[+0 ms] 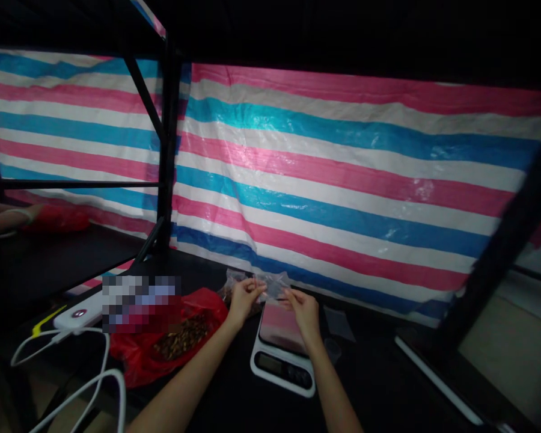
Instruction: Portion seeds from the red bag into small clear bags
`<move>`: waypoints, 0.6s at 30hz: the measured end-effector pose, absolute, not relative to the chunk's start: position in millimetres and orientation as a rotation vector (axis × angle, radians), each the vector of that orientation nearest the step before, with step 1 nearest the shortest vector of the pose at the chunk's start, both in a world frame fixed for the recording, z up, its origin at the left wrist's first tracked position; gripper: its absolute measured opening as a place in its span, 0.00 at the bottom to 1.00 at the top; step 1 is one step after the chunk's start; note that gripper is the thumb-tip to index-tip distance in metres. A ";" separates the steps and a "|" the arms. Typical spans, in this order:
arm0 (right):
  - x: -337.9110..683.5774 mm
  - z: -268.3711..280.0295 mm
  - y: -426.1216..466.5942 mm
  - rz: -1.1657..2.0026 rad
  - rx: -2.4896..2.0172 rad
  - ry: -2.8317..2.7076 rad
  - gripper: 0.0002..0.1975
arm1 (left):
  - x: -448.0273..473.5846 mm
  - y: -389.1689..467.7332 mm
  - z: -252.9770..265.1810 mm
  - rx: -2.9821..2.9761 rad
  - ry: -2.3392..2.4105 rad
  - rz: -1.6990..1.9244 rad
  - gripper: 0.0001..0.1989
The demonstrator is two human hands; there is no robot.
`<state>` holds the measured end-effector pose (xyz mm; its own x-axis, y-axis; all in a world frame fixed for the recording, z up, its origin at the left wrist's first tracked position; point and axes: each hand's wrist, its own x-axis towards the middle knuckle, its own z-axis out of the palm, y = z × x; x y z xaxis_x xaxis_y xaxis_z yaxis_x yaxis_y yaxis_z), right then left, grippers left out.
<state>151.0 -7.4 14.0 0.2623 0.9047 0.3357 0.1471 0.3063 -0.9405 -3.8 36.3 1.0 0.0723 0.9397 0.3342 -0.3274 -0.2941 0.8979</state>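
Note:
A small clear plastic bag (275, 285) is stretched between my hands above the kitchen scale. My left hand (247, 299) pinches its left side with thumb and fingers closed. On the other side, my right hand (304, 308) pinches the right edge. Below them lies the white kitchen scale (260, 365), its shiny plate partly covered by my right hand. Left of my left forearm, an opened red plastic bag (139, 364) holds a heap of small brown pieces (183, 338), too small to name. Another clear bag (233, 278) with something brown inside stands behind my left hand.
A flat clear bag (339, 325) and a small round clear item (332, 349) lie right of the scale. A white power strip (79, 313) with cables sits left. Black frame posts (166, 150) and a striped sheet (333, 180) enclose the black surface. Another person's arm (11, 218) shows far left.

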 end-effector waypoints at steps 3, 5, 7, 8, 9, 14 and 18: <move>148.9 10.6 -6.5 0.750 -1.152 -1.229 0.23 | -8.2 36.2 0.5 1.280 0.785 1.508 0.14; 147.3 8.6 -5.5 0.802 -1.156 -1.253 0.23 | -10.7 36.5 0.4 1.306 0.817 1.524 0.14; 147.9 7.2 -4.7 0.767 -1.161 -1.300 0.21 | -11.7 36.9 -0.9 1.371 0.844 1.517 0.14; 149.1 6.9 -4.4 0.710 -1.171 -1.322 0.20 | -11.5 36.8 -2.1 1.414 0.856 1.501 0.15; 150.6 6.8 -4.4 0.639 -1.181 -1.336 0.20 | -10.8 36.5 -3.6 1.456 0.866 1.477 0.15; 156.7 9.6 -7.2 0.485 -1.186 -1.288 0.15 | -5.5 33.2 -10.0 1.518 0.859 1.319 0.16; 159.0 11.4 -9.4 0.501 -1.211 -1.234 0.16 | -4.9 33.2 -10.4 1.531 0.846 1.366 0.16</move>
<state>159.0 -9.4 11.4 0.3283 0.8371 0.4376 0.2949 0.3493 -0.8894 -4.9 33.2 -10.4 0.1599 0.9121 0.3774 -0.0687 -0.3711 0.9260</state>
